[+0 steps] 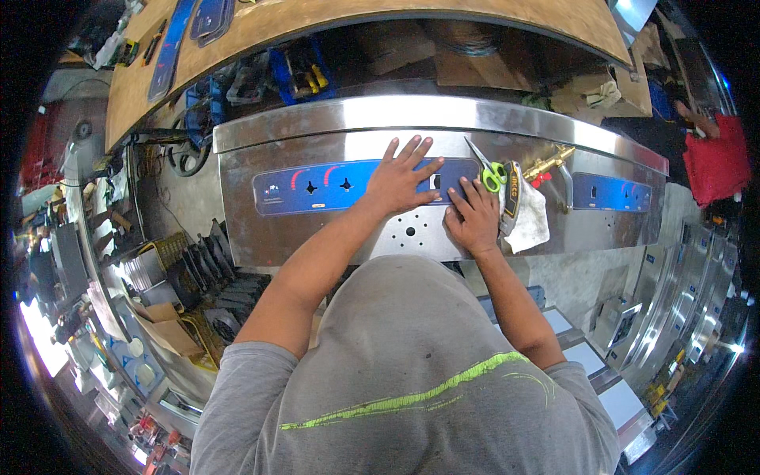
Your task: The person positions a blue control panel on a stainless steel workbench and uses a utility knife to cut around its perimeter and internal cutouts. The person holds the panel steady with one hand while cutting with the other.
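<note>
A long blue panel sticker [305,188] with cut-outs and red curved marks lies along the face of a shiny metal panel [317,236]. My left hand [400,180] lies flat over the sticker's middle, fingers spread. Near the sticker's right end rests my right hand [473,215], its fingers stretched out and its fingertips on the sticker's lower edge. Just beyond the right fingers are green-handled scissors [492,176]. Beside them stand a yellow and black tool [513,194], a white cloth [532,223] and a brass valve fitting [546,164].
A second blue sticker [609,192] is on the metal's right part. Beyond the panel stands a wooden bench [380,9] with more blue strips [170,51]. A blue bin [301,73] sits beneath it. On the right is a person's red garment [716,158]; dark metal parts [210,273] are stacked left.
</note>
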`<state>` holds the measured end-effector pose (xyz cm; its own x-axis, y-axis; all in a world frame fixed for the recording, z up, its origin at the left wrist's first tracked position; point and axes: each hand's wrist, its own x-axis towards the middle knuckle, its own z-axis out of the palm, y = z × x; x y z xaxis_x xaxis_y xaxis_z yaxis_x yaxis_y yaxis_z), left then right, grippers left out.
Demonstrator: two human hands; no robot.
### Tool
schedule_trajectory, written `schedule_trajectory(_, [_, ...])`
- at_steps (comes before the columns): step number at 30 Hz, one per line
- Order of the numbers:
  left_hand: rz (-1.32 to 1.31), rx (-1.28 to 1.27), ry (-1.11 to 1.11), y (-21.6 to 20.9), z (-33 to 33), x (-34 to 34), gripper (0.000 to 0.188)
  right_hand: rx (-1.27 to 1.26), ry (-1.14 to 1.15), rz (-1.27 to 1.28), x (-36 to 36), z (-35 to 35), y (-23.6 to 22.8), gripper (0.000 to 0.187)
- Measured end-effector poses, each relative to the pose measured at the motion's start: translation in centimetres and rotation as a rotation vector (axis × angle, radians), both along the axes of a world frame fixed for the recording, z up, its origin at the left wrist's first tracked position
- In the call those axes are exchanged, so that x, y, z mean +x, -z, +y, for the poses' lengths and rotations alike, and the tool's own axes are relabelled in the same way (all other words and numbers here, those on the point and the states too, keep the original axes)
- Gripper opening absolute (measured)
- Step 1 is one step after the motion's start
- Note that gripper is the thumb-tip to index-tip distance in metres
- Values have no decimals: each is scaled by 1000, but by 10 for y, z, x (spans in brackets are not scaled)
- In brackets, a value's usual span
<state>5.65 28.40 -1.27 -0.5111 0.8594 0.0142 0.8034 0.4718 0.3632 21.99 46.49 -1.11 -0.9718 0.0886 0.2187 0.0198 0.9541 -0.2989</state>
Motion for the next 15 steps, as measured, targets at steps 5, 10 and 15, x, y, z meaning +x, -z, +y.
schedule_trajectory(5, [-10, 32, -4, 0, -1, 1, 74, -26, 11, -38, -3, -3, -7, 41])
schedule_trajectory(10, [-9, 51, 1, 1, -3, 1, 74, -63, -16, -84, -16, -8, -13, 46])
schedule_trajectory(15, [-34, 66, -6, 2, -5, 2, 74, -67, -69, -47, -30, -12, -4, 44])
